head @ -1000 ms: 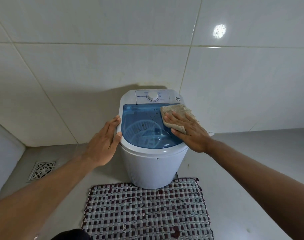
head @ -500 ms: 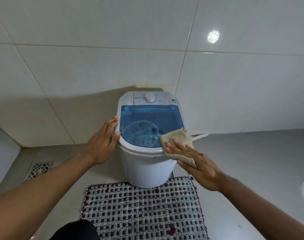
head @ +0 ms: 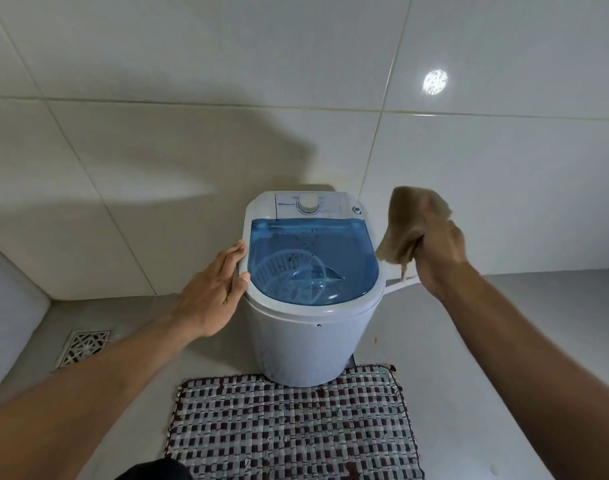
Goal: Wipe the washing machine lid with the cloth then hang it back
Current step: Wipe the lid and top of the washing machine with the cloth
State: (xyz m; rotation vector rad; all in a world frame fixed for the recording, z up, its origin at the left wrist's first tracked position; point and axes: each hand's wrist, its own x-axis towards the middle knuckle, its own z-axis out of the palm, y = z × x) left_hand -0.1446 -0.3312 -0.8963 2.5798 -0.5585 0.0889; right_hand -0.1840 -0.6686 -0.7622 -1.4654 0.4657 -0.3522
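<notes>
A small white washing machine [head: 306, 344] stands against the tiled wall, topped by a translucent blue lid [head: 313, 258] and a white dial panel at the back. My left hand [head: 213, 289] rests flat against the machine's left rim, fingers together, holding nothing. My right hand [head: 438, 251] is raised in the air to the right of the machine, clear of the lid, and grips a bunched beige cloth [head: 407, 226] that hangs from it.
A woven checked mat [head: 292, 431] lies on the floor in front of the machine. A metal floor drain [head: 83, 351] sits at the left. A white hose [head: 400, 285] sticks out of the machine's right side. Tiled wall behind.
My right hand dragged the cloth from the lid's back right to its front right edge, then lifted it off into the air at the right. The left hand stayed on the rim.
</notes>
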